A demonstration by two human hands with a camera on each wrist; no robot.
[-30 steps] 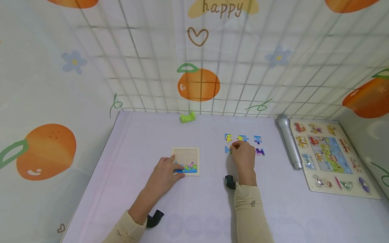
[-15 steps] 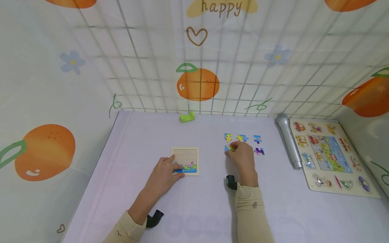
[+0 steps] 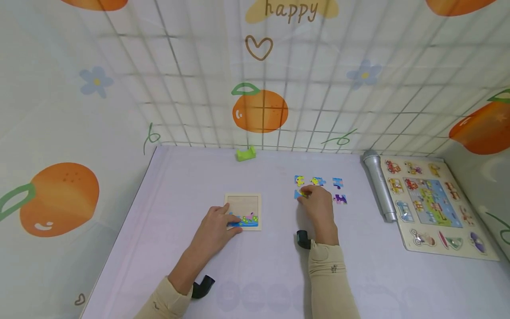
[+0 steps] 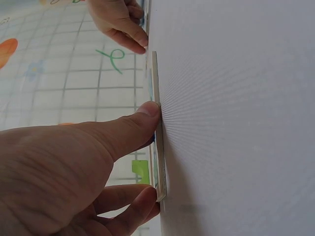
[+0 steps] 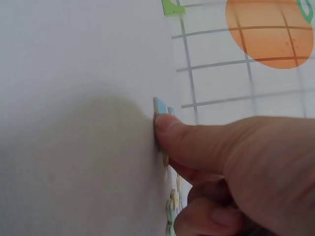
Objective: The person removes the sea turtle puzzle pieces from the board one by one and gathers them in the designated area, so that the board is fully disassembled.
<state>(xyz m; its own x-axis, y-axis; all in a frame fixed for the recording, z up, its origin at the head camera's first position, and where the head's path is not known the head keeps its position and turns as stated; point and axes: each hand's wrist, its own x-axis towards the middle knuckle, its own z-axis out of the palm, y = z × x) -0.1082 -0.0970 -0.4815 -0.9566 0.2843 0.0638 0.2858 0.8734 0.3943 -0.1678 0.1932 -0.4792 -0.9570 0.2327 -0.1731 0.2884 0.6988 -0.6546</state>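
Note:
My left hand [image 3: 218, 225] holds a small square wooden puzzle tray [image 3: 260, 204] at its lower left, thumb along the near edge. In the left wrist view, the fingers curl at the corner of the tray [image 4: 155, 73]. Joined pieces with a blue and green picture [image 3: 249, 220] fill the tray's near strip; bare wood shows behind them. My right hand [image 3: 318, 206] pinches a blue and yellow puzzle piece [image 3: 298, 194] close over the table, its thumb covering part of the piece [image 5: 159, 105] in the right wrist view. Around it lie loose pieces: yellow-blue [image 3: 299, 180], blue [image 3: 338, 182] and purple [image 3: 340, 199].
A silver microphone [image 3: 380, 186] lies at the right, against a large picture puzzle board [image 3: 450, 252]. Near the back edge stands a light green block [image 3: 246, 153]. A printed curtain over a wire grid [image 3: 199, 102] rises behind the table.
The right hand has shifted slightly left to the blue and yellow piece and pinches it there. The left hand stays at the tray.

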